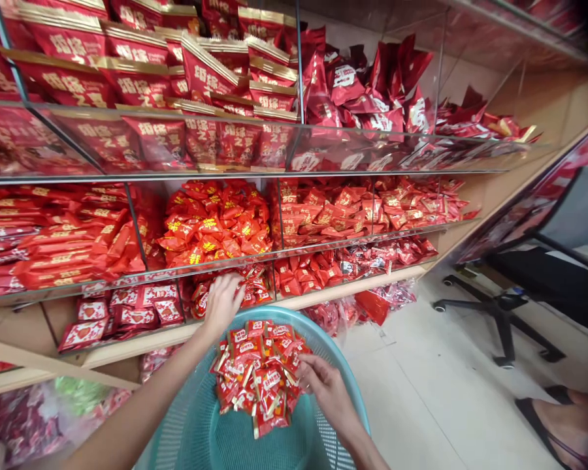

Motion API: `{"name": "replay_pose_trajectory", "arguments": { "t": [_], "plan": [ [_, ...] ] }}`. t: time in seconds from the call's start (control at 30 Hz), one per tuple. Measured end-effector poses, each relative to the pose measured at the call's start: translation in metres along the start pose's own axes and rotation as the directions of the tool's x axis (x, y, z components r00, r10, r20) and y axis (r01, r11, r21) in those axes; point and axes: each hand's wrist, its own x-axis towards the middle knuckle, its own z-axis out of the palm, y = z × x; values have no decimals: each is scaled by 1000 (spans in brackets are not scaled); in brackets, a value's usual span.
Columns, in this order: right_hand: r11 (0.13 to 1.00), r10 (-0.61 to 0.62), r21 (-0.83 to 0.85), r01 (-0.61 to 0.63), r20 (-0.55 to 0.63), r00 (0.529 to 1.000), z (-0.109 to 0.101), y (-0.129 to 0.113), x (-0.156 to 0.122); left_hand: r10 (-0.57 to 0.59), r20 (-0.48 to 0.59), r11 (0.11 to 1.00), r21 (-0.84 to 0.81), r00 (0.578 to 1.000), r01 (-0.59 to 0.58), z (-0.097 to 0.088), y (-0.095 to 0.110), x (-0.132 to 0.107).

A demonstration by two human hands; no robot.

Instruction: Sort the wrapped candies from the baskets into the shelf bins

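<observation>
A teal plastic basket [338,365] sits in front of me with a heap of small red candy packets [257,375] inside. My left hand [223,300] reaches into the lowest shelf bin, its fingers curled down among the red packets [255,284] there; what it holds is hidden. My right hand [326,385] rests on the right edge of the heap in the basket, fingers bent and pinching at the packets.
Glass-fronted shelves [274,251] stacked with red sweets fill the wall ahead. Bagged sweets [367,303] lie on the floor under the shelf. An office chair base [500,313] stands to the right, and a sandalled foot [558,418] shows at bottom right.
</observation>
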Motion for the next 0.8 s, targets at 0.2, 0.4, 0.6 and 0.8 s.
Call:
{"name": "replay_pose_trajectory", "arguments": {
  "t": [0.2, 0.4, 0.6, 0.8],
  "plan": [
    [1000, -16, 8, 16, -5, 1000, -3, 5, 0, -241, 103, 937, 284, 965, 203, 24, -5, 46],
    [1000, -19, 5, 19, -6, 1000, -5, 2, 0, -266, 142, 927, 310, 954, 212, 28, -4, 48],
    [1000, -6, -1, 6, 0, 1000, -2, 1, 1, -166, 129, 961, 245, 978, 131, 9, -12, 40],
    [1000, -9, 11, 9, 25, 1000, 0, -3, -1, -3, -75, 982, -189, 997, -12, -10, 1, 1]
  ]
}}
